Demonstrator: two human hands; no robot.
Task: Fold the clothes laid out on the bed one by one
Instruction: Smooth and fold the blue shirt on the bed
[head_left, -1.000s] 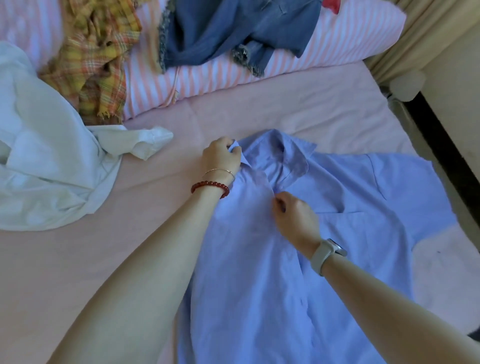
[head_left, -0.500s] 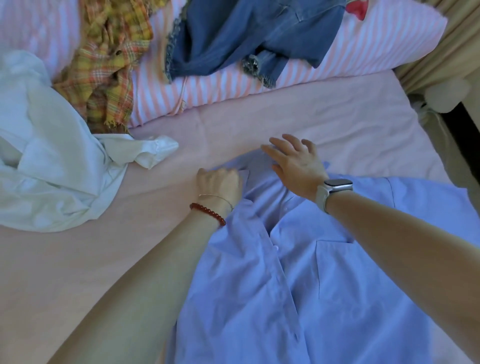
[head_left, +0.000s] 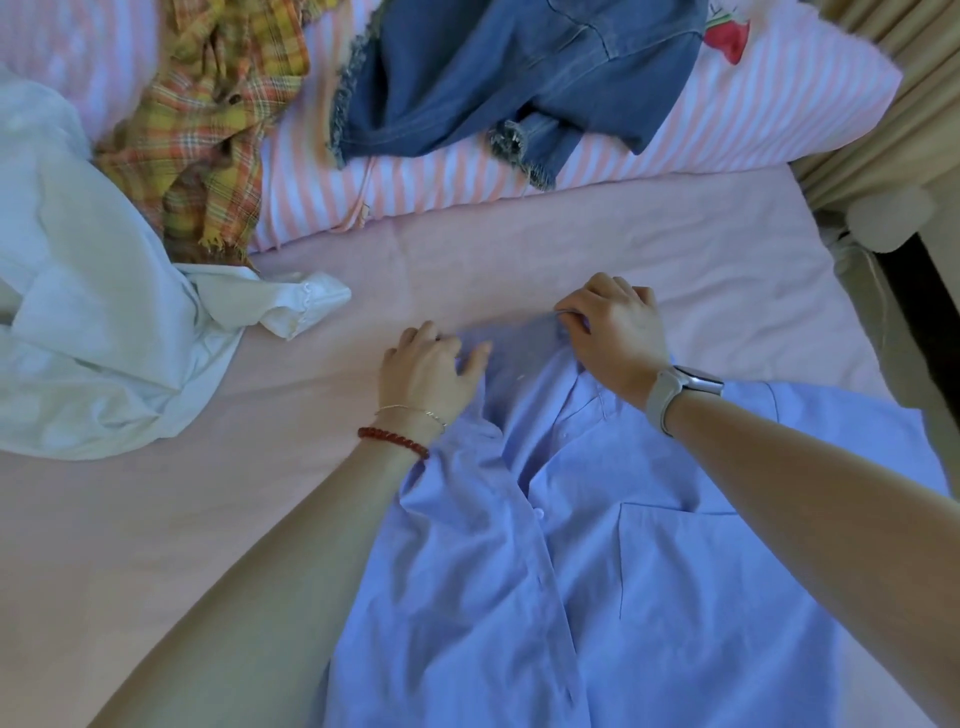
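My left hand (head_left: 426, 371) rests on the collar end of the blue shirt (head_left: 597, 571), fingers loosely spread with the thumb out on the fabric, while my right hand (head_left: 613, 332) pinches the far collar edge with curled fingers. The shirt lies front up on the pink bed sheet (head_left: 156, 519), button placket and chest pocket showing. A white garment (head_left: 88, 332) is crumpled at left, touching a yellow plaid cloth (head_left: 218, 130); a denim piece (head_left: 498, 73) lies on the striped pillow (head_left: 727, 119).
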